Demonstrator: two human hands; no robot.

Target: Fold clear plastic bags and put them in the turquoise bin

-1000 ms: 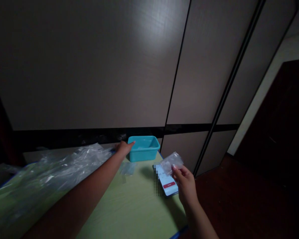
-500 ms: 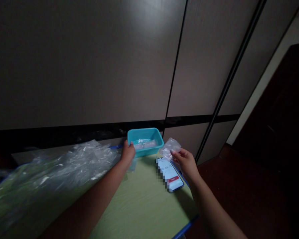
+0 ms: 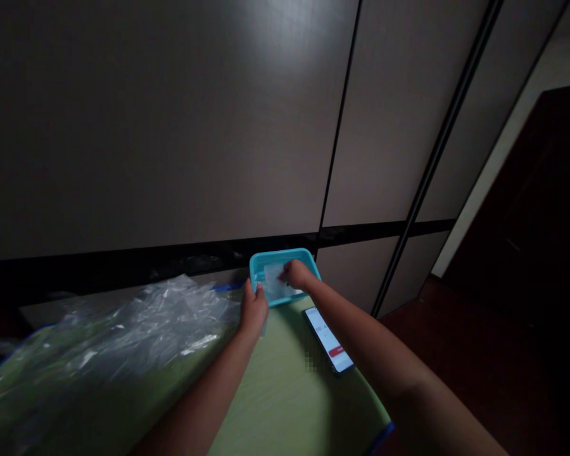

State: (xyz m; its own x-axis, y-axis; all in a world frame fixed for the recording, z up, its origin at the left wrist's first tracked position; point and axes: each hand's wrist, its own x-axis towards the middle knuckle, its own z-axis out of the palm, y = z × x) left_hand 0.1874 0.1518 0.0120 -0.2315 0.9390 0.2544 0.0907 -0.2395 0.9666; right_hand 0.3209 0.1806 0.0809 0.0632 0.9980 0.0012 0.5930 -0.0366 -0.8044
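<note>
A small turquoise plastic bin (image 3: 266, 259) stands at the far edge of the green table (image 3: 275, 405). My left hand (image 3: 253, 311) grips the bin's near left rim. My right hand (image 3: 296, 274) reaches into the bin, its fingers closed on a small clear plastic bag (image 3: 274, 282) that lies inside. The bin's inside is partly hidden by my right hand.
A smartphone (image 3: 330, 340) with a lit screen lies on the table right of my left arm. A large heap of crumpled clear plastic bags (image 3: 123, 329) covers the table's left side. Grey wall panels rise behind, and a dark floor lies to the right.
My right hand carried the small clear bag from above the phone leftwards into the bin. My left hand moved from the bin's far left corner to grip its near left rim.
</note>
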